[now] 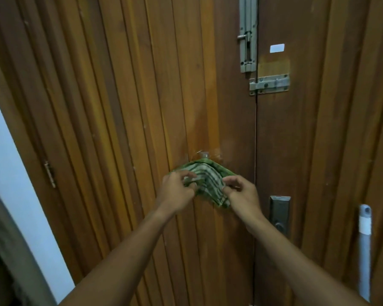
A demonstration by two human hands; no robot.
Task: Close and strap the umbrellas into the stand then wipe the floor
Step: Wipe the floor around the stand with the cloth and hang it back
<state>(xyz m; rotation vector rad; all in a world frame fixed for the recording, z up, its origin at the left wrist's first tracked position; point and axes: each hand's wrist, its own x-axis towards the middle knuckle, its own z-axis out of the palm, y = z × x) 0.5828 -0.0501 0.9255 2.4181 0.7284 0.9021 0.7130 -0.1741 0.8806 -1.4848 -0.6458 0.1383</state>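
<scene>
Against a wooden double door (124, 107), two bare forearms reach forward from the lower edge of the view; the left hand (176, 189) pinches the left side of a green striped cloth (208, 180) between curled fingers and thumb; the right hand (241, 193) pinches its right side the same way, the fingers of both closed on the fabric; the cloth is bunched between the two hands and its top fold lies just under a small hook (204, 154) fixed to the left leaf; whether it hangs on the hook cannot be told; to the right, a metal lock plate (280, 209) sits beside the right wrist, and a grey pole (364, 250) stands upright before the right leaf; higher up, a horizontal latch (269, 84) bridges the seam between the leaves; above it a tall vertical bolt (248, 34) is fastened to the left leaf; a pale wall (7, 164) borders the door on the left.
</scene>
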